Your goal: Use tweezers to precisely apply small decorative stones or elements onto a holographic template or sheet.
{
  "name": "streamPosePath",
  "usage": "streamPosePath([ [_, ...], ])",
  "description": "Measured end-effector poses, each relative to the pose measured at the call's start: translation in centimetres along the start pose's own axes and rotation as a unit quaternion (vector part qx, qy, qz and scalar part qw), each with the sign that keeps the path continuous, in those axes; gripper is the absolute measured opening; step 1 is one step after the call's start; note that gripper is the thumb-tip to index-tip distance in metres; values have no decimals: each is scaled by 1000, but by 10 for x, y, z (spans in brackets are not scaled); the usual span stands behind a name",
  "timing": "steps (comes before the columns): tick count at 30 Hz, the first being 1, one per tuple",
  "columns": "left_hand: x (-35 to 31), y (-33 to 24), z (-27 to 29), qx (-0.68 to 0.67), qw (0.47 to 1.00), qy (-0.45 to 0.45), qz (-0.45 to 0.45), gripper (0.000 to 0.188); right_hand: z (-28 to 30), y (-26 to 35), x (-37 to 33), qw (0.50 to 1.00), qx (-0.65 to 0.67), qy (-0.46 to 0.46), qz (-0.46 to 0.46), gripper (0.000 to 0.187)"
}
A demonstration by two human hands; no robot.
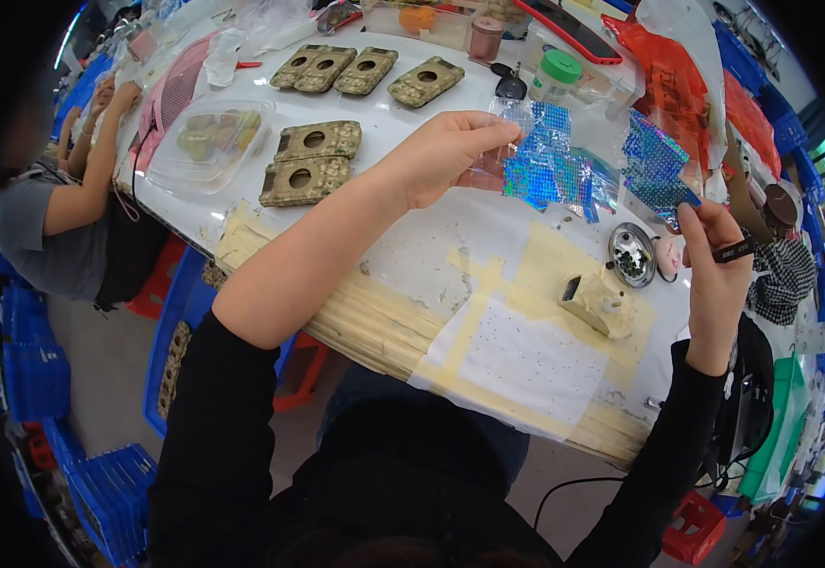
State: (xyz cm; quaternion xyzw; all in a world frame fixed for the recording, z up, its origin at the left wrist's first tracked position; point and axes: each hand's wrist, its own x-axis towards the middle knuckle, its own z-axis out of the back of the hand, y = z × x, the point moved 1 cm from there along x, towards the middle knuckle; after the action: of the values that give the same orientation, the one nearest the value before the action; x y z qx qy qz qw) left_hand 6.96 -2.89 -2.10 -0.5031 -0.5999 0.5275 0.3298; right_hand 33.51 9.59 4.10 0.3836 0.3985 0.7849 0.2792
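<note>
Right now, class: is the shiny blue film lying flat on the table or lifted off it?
Lifted. The left hand and right hand pinch opposite ends of the blue film, holding it above the table.

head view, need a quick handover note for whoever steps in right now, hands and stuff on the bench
Left hand: raised over the bench, fingers pinching a clear bag of blue holographic sheets at its left end.
Right hand: grip on the bag's right end, with a small black tool in the same hand.
On the bench: round metal dish, small cream block, six camouflage pieces with round holes, green-capped jar.
Done: bag lifted off the bench. Left: bag contents not yet out.
</note>
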Motion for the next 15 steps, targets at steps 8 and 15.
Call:
streamPosePath([
  [8, -2, -2, 0, 10, 1000, 10, 1, 22, 4, -1, 2, 1000, -4, -15, -3, 20],
  [15, -2, -1, -1, -1, 1000, 0, -2, 24, 3, 0, 2, 1000, -3, -22, 0, 20],
])
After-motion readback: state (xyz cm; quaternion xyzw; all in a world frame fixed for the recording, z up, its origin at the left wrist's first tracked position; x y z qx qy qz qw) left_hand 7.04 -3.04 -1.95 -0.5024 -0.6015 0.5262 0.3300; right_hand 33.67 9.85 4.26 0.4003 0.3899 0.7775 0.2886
